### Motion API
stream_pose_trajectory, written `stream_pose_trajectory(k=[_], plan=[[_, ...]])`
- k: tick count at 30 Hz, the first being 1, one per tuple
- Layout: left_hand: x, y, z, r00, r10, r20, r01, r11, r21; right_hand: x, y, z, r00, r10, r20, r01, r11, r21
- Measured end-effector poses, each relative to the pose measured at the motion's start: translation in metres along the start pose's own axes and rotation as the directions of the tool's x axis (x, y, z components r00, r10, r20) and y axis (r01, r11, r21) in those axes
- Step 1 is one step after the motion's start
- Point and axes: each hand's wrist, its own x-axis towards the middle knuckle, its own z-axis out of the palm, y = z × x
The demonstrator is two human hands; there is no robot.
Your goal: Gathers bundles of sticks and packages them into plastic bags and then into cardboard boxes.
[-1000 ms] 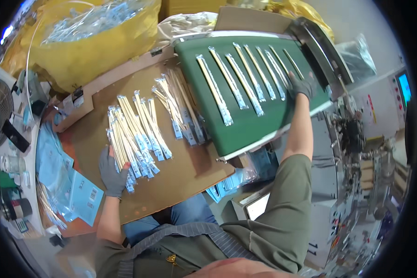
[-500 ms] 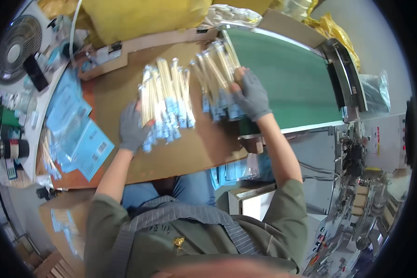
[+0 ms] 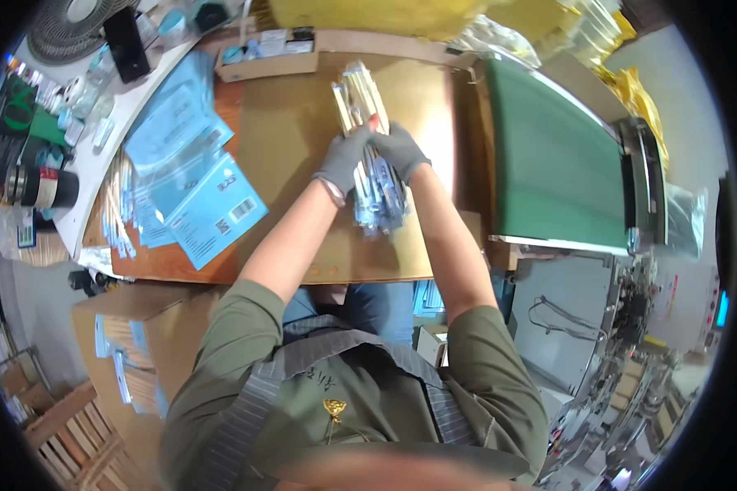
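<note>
A single bundle of slim pale wooden sticks in clear wrappers with blue ends (image 3: 378, 200) is squeezed between my two grey-gloved hands, over the middle of the table. My left hand (image 3: 344, 161) grips the bundle's left side, and my right hand (image 3: 400, 153) closes on its right side. The pale ends point toward the far edge and the blue ends toward me. Both palms and some of the fingers are hidden by the sticks and gloves. Below the bundle lies a brown cardboard sheet (image 3: 291, 196).
Flat blue printed packages (image 3: 215, 211) and more sticks (image 3: 115, 204) lie at the left. A green conveyor belt (image 3: 557, 159) borders the table on the right. At the back sits an open cardboard box (image 3: 269, 68). A black phone (image 3: 126, 45) and a dark flask (image 3: 42, 187) occupy the white side table.
Two separate groups of sticks are now together in one bundle. My hands have come from far apart to either side of it, the right one leaving the belt's edge. The view has shifted.
</note>
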Motion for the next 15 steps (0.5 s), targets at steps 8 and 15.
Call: stream_pose_trajectory(k=[8, 15], plan=[[-0.08, 0.069, -0.012, 0.861, 0.441, 0.253, -0.495, 0.838, 0.227, -0.086, -0.073, 0.031, 0.925, -0.341, -0.165, 0.349, 0.599, 0.721], [-0.115, 0.067, -0.036, 0.783, 0.364, 0.505, -0.483, 0.867, 0.123, -0.134, -0.089, 0.015, 0.824, -0.567, 0.005, 0.455, 0.667, 0.59]])
